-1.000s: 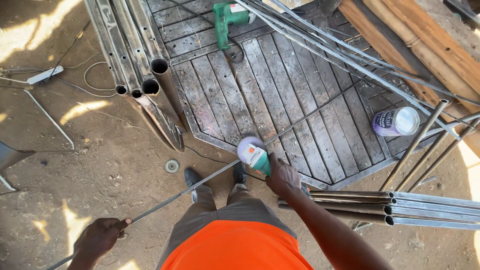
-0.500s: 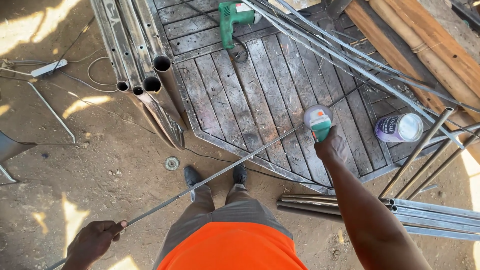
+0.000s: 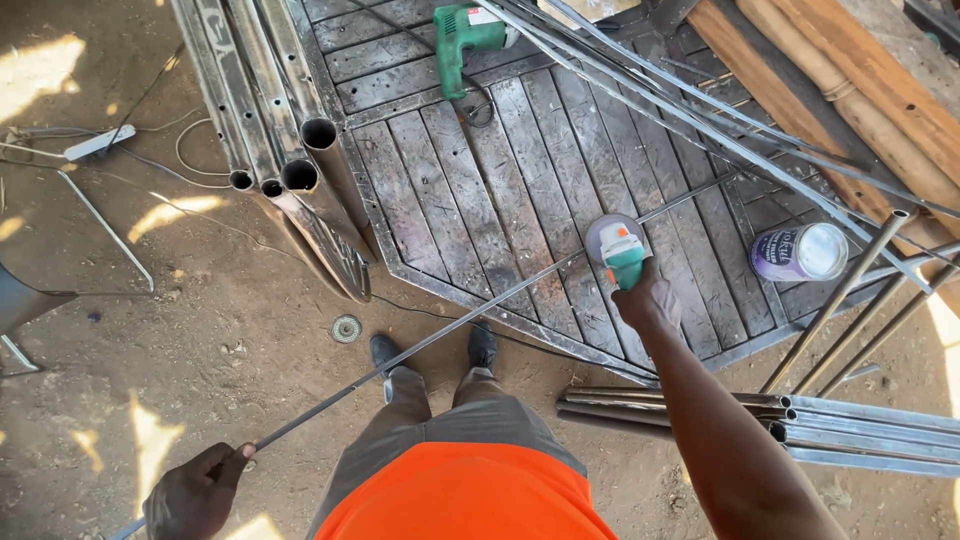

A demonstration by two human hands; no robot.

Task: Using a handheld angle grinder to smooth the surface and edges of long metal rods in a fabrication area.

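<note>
My right hand (image 3: 650, 300) grips a green angle grinder (image 3: 617, 248) whose round disc sits right against a long thin metal rod (image 3: 460, 320). The rod runs diagonally from lower left up to the right, across a dark metal gate panel (image 3: 470, 190) lying on the ground. My left hand (image 3: 195, 493) holds the rod's near end at the bottom left. My shoes (image 3: 432, 350) stand just under the rod, at the panel's front edge.
Round steel pipes (image 3: 300, 170) lie at the panel's left side. A green power drill (image 3: 465, 35) rests on the panel's far end. A purple-labelled paint can (image 3: 800, 252) stands at right, among thin rods and a bundle of tubes (image 3: 800, 420). Wooden planks (image 3: 840, 90) lie top right.
My right hand has carried the grinder from close to my feet out to the right along the rod. My left hand has kept its hold on the rod's near end.
</note>
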